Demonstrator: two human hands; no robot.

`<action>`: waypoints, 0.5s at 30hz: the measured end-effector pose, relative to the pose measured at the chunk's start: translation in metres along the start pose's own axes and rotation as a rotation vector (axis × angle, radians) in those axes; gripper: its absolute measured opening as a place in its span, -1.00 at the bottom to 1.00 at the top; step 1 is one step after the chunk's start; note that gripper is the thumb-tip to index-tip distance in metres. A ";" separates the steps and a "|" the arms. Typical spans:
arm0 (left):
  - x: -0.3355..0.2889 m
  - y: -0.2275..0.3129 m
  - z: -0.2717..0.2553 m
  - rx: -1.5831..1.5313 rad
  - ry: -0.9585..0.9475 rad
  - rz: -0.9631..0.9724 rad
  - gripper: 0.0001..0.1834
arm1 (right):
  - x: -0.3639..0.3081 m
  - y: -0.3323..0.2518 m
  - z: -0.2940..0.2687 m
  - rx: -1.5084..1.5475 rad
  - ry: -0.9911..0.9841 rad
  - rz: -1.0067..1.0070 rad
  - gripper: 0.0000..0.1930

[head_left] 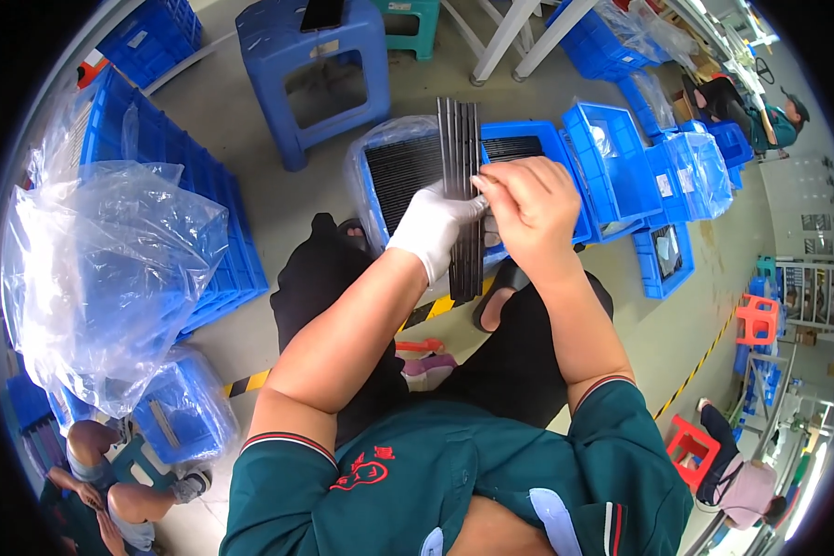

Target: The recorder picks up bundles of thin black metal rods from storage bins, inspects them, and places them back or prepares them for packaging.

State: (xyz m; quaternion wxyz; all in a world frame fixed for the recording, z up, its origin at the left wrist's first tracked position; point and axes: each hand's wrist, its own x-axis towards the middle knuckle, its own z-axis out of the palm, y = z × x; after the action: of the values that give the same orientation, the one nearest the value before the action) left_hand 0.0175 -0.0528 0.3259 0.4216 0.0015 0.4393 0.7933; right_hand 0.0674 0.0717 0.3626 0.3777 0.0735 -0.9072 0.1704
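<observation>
My left hand, in a white glove, is wrapped round the middle of a bundle of long, thin black strips. The bundle stands lengthwise in front of me, its strips side by side with narrow gaps at the far end. My bare right hand is closed at the bundle's right edge, thumb and forefinger pinched on the outermost strip. Beneath the hands, a plastic-lined blue crate holds rows of similar black strips. A second blue crate to its right also has black strips, partly hidden by my hands.
A blue stool with a dark flat object on it stands ahead. Stacked blue crates under clear plastic rise at left. More blue crates stand at right. Other people sit at the lower left and far right.
</observation>
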 end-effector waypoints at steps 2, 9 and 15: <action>0.002 0.001 -0.002 -0.131 -0.032 -0.079 -0.74 | 0.003 -0.003 -0.005 0.126 0.030 0.104 -0.92; 0.001 0.002 -0.001 -0.181 -0.054 -0.133 -0.75 | -0.010 0.014 0.011 0.507 -0.027 0.489 -0.91; 0.002 0.000 -0.001 -0.172 -0.071 -0.127 -0.72 | -0.011 0.014 0.013 0.489 -0.044 0.499 -0.91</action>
State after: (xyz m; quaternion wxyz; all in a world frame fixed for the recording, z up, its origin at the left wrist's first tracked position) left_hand 0.0157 -0.0525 0.3244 0.4846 -0.0345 0.3535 0.7994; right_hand 0.0628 0.0803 0.3432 0.2760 -0.0587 -0.8373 0.4682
